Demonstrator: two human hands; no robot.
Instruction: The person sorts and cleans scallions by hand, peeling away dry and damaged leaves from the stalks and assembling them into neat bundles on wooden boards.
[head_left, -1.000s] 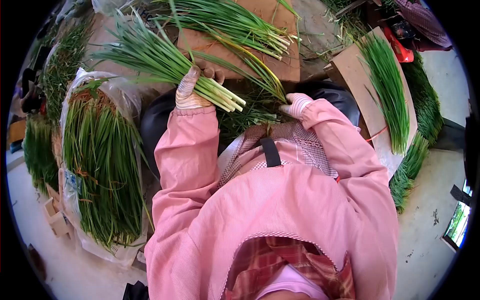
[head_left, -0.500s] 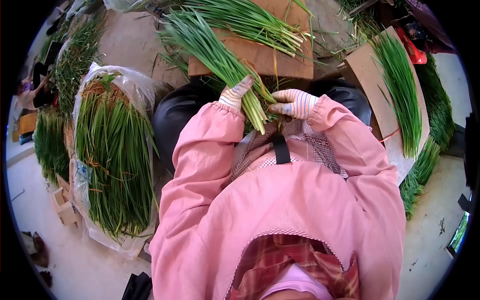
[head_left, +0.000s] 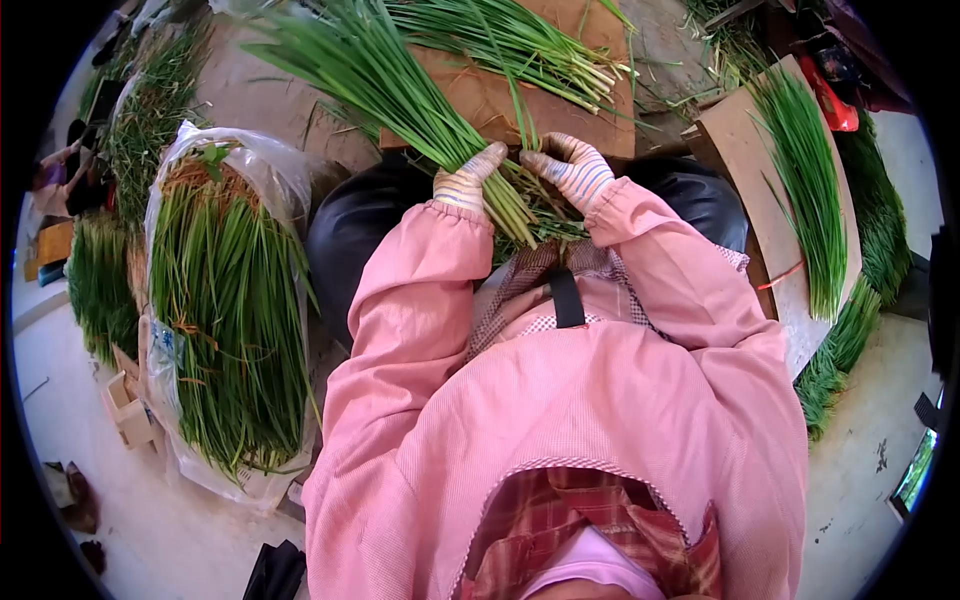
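My left hand (head_left: 468, 180), in a striped glove, is wrapped round a bunch of long green stalks (head_left: 400, 100). Their pale ends point down toward my lap and the leaves fan out to the upper left. Just right of it, my right hand (head_left: 570, 168), gloved alike, pinches a thin green blade (head_left: 519, 105) that rises above the fingertips. Loose bits of leaf hang under both hands. Beyond them, another pile of stalks (head_left: 500, 45) lies on a brown board (head_left: 595, 128), pale ends to the right.
At left, a plastic bag (head_left: 295, 170) holds a large heap of leaves (head_left: 235, 320). On the right, a board (head_left: 735, 150) carries a green bunch (head_left: 805, 180), with more greens (head_left: 875, 210) behind. A person's arm (head_left: 62, 155) shows at far left.
My right hand has moved up and slightly left, and a blade now stands up from its fingers. The bunch in my left hand has shifted up and left, its leaves spread wider.
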